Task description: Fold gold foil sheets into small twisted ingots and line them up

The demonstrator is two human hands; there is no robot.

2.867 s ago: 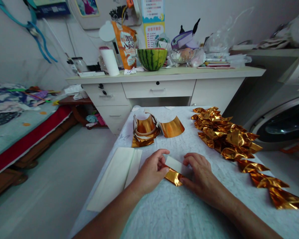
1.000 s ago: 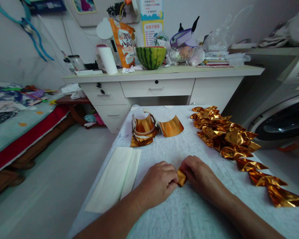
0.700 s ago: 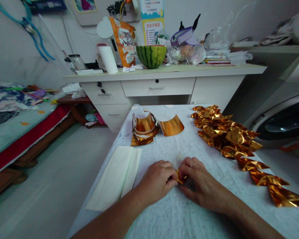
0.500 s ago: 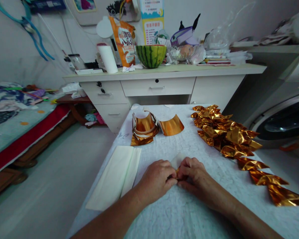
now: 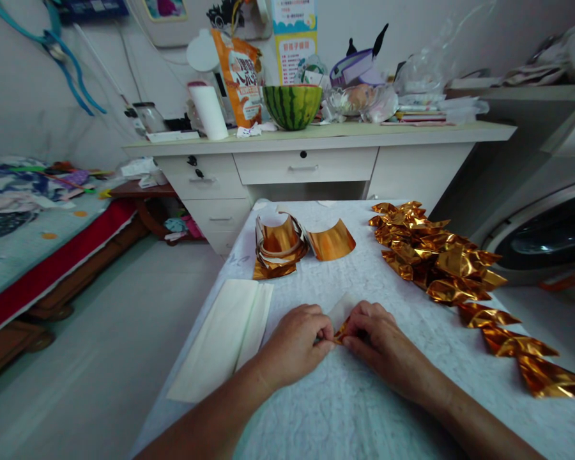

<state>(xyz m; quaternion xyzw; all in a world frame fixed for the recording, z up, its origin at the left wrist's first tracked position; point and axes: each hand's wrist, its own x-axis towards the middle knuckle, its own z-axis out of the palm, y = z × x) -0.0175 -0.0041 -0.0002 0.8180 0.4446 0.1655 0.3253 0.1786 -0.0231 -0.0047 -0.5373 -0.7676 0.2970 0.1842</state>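
Observation:
Both hands meet over the cloth-covered table. My left hand (image 5: 303,342) pinches the left end of a small piece of gold foil (image 5: 341,331). My right hand (image 5: 377,335) is closed on its right side, and most of the foil is hidden by the fingers. A pale, thin sheet of paper (image 5: 341,309) shows just behind the fingertips. Left of my left hand lies a stack of whitish paper strips (image 5: 220,338). Farther back are a curled roll of gold foil (image 5: 278,246) and one curved gold sheet (image 5: 333,240).
Many folded gold foil pieces (image 5: 441,255) are heaped along the table's right side, several trailing toward the front. Behind the table stands a white desk (image 5: 306,142) with half a watermelon (image 5: 292,107). A washing machine (image 5: 546,217) is at right, a bed (image 5: 43,249) at left.
My left fingers have drawn slightly left, away from the right hand, so more gold foil shows between them. The surrounding things stay where they were.

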